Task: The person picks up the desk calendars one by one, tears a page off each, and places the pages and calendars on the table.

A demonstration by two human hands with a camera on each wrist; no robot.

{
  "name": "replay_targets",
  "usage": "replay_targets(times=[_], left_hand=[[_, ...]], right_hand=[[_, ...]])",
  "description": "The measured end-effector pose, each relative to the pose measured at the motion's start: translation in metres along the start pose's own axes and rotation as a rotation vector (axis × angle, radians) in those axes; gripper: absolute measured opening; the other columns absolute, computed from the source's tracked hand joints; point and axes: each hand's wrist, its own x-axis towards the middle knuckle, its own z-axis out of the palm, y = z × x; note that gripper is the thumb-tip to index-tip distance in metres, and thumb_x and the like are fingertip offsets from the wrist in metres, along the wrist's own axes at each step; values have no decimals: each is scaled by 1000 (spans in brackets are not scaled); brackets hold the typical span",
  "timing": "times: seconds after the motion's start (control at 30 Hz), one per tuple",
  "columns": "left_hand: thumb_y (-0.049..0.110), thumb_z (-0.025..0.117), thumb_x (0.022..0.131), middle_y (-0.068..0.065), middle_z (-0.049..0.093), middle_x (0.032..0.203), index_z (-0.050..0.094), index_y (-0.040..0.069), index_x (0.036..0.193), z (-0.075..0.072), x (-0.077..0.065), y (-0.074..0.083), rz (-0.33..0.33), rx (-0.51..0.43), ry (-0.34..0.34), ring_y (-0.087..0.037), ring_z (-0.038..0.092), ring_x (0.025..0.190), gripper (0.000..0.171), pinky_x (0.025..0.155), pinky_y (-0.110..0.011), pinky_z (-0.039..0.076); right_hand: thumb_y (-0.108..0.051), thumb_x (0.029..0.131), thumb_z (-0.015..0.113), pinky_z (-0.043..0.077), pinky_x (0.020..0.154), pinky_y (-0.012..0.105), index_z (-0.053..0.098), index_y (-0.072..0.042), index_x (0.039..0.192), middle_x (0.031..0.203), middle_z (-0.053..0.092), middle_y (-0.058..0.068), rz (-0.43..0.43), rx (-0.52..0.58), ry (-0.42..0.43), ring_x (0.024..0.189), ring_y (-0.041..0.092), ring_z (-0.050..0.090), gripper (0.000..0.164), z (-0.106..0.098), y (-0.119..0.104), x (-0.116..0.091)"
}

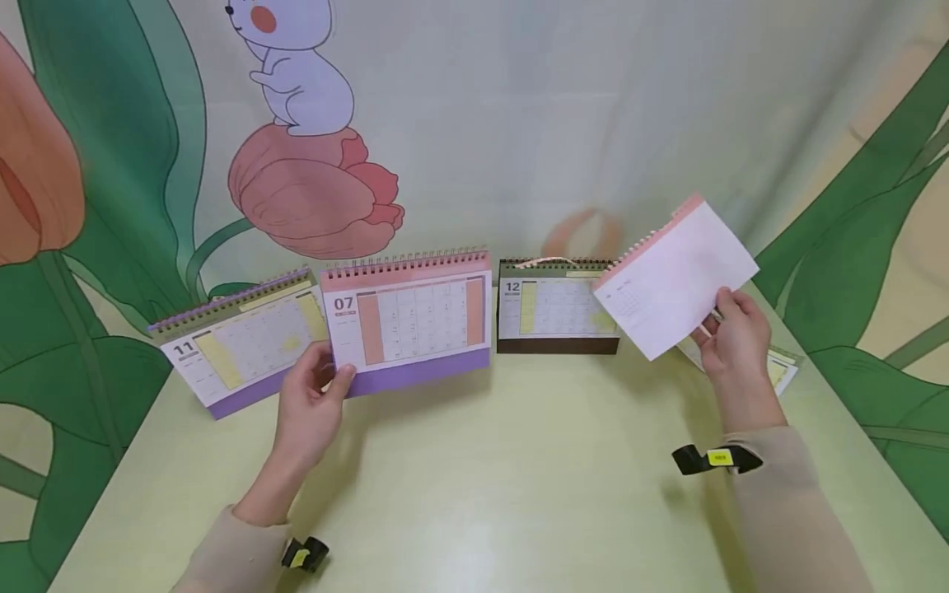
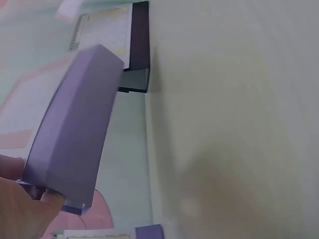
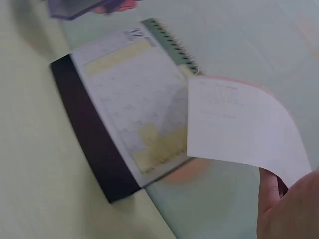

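My left hand (image 1: 311,408) grips the lower left corner of a purple-based desk calendar (image 1: 418,321), which shows 07 under a pink band and a spiral binding. Its purple base (image 2: 79,119) is tilted up off the table in the left wrist view. My right hand (image 1: 737,342) pinches the lower edge of a mostly white calendar page (image 1: 678,284) with a pink strip and punched holes along its top edge. The page hangs tilted in the air and bends in the right wrist view, partly in front of a dark-based desk calendar (image 3: 119,104) showing 12.
At the left stands another purple-based calendar (image 1: 255,342), open at 11. Behind and below my right hand, loose calendar pages (image 1: 784,369) with green and yellow lie on the pale table (image 1: 474,486). A printed curtain (image 1: 474,123) hangs behind the table.
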Motion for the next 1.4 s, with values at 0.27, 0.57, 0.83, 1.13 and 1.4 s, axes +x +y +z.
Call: replay_targets(times=[0.27,0.57,0.83,1.13,1.4], left_hand=[[-8,56,101,-20,63,120,59,-6,128,2,0,3,-14,-32,-52,-27,62,108,28,86,-21,55],[-9,55,101,-19,63,122,58,-6,128,0,2,-2,-44,-42,-15,-27,60,107,28,88,-20,53],[-9,55,101,-19,62,123,58,-5,129,2,3,-7,-77,-47,0,-27,60,109,28,89,-20,53],[-8,55,101,-18,62,123,58,-5,130,3,5,-10,-107,-38,16,-25,59,109,29,91,-21,52],[-7,56,102,-18,61,125,57,-4,132,2,7,-13,-134,-58,22,-24,59,110,31,92,-21,51]], right_hand=[[-21,107,55,49,48,25,55,-13,110,106,53,4,-14,-142,20,66,15,57,9,1,14,-2],[-20,107,54,53,50,28,53,-11,110,107,52,5,-22,-104,-21,66,16,60,10,-8,9,-4],[-14,109,50,56,52,31,53,-8,115,110,51,7,-36,-96,-53,70,18,62,9,-11,9,-6],[1,103,52,57,53,30,55,-6,119,111,57,8,-76,-154,-123,77,18,65,18,-15,8,-11],[6,100,54,58,54,29,54,-8,123,103,69,5,-122,-204,-156,82,16,69,28,-22,1,-15]])
